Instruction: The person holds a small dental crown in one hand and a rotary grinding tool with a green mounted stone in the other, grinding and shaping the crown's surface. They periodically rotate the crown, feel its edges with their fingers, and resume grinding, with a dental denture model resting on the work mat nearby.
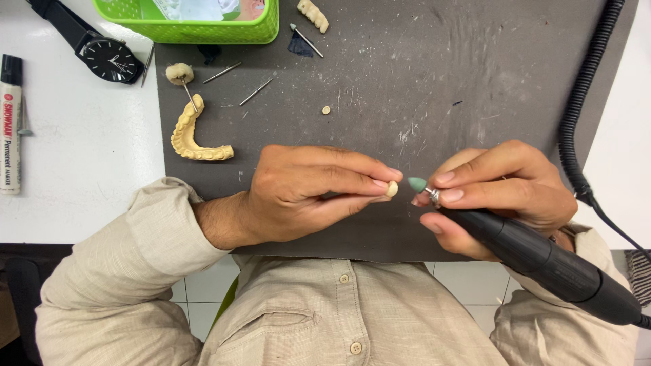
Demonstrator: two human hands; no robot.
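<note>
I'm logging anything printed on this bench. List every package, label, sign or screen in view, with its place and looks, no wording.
Marker pen: far left on the white table, lying lengthwise; white barrel with a red and black printed label, black cap.
Wristwatch: top left on the table; round black dial, black strap.
Green basket: top edge; holds a pale packet, partly hidden.
No signs or screens.

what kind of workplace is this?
Likely a dental lab bench: a cream plaster arch-shaped dental cast lies on the dark grey work mat, and the right hand holds a black corded rotary handpiece near a small cream tooth-like piece.
</note>
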